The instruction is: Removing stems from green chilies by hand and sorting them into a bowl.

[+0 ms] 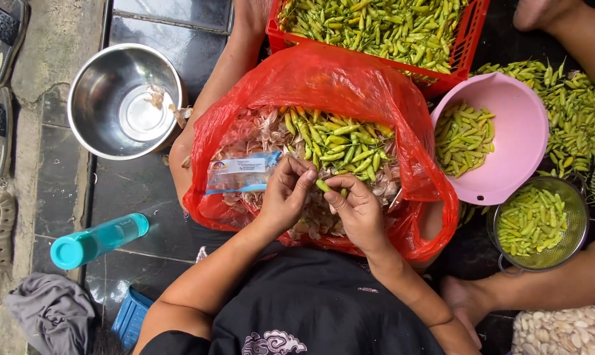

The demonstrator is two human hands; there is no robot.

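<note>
Both hands meet over the open red plastic bag (350, 85) in the lap, so scraps drop inside. The left hand (285, 194) and right hand (358, 209) have fingers clamped on one small green chili pepper (323, 186), held between them above the bag's heap of chilies and husks.

floor: dark glossy tiles (146, 190) | left: concrete strip (47, 39) | daylight
</note>
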